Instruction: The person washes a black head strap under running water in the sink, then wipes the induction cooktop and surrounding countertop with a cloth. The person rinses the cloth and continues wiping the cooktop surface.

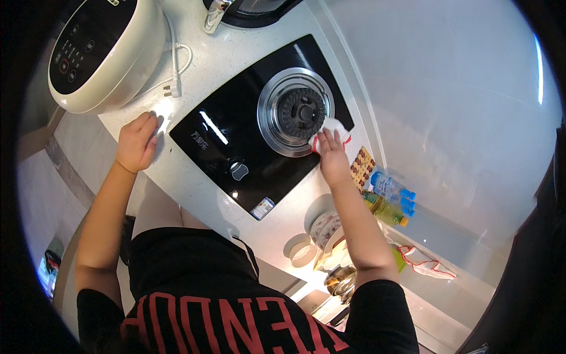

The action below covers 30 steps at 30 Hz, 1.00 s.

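My right hand [331, 152] lies on a white cloth with a red edge [339, 127], its fingers pressing the cloth against the rim of the gas burner [305, 113]. The burner has a dark ribbed centre and shiny metal rings, and is set in a black glass hob [247, 101]. A control knob [239, 171] sits on the hob's near part. At the left, my left hand [138, 142] rests by the counter's front edge with its fingers curled; nothing shows in it. Close above that hand are a white plug [175, 88] and its cord.
A white rice cooker [146, 53] stands at the upper left, a black appliance [261, 11] at the top. Right of the hob are plastic bottles [391, 186], an oil bottle [389, 212], a patterned bowl [325, 228] and a small cup [303, 254]. Another red-edged cloth [429, 265] lies farther right.
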Tool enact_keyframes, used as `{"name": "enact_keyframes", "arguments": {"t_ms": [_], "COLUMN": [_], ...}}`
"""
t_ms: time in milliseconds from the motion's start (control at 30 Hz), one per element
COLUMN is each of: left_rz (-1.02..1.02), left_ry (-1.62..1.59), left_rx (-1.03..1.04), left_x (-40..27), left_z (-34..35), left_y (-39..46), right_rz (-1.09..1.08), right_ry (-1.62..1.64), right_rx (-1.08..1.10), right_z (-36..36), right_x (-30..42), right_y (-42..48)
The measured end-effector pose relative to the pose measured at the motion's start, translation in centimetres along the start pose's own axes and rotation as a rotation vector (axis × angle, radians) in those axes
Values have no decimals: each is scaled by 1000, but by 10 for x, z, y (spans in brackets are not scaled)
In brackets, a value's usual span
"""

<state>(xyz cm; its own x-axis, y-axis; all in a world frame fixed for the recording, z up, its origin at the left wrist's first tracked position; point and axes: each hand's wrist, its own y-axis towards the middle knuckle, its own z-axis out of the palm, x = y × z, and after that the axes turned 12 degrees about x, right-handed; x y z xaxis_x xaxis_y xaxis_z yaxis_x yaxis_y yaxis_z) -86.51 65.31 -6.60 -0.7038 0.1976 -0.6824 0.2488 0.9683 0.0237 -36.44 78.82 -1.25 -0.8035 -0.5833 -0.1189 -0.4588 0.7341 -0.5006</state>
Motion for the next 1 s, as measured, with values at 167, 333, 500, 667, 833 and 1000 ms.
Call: {"name": "enact_keyframes", "arguments": {"t_ms": [167, 333, 500, 667, 833, 1000], "left_rz": [22, 35, 58, 63, 74, 70], "left_ry": [-2, -3, -15, -14, -1, 2], "left_rx": [-23, 3, 34, 32, 16, -14], "left_x": [0, 1, 1, 3, 4, 3], "left_z": [-1, -1, -6, -6, -4, -2], "left_y": [-1, -1, -2, -2, -2, -1], "right_rz": [141, 210, 244, 204, 189, -47], "right_ry": [259, 378, 302, 167, -48, -196], "right_rx": [-51, -72, -42, -102, -60, -14], "right_z": [-3, -8, -18, -8, -8, -10], "right_x": [58, 103, 121, 93, 63, -11], "right_y": [-19, -15, -15, -21, -14, -3]}}
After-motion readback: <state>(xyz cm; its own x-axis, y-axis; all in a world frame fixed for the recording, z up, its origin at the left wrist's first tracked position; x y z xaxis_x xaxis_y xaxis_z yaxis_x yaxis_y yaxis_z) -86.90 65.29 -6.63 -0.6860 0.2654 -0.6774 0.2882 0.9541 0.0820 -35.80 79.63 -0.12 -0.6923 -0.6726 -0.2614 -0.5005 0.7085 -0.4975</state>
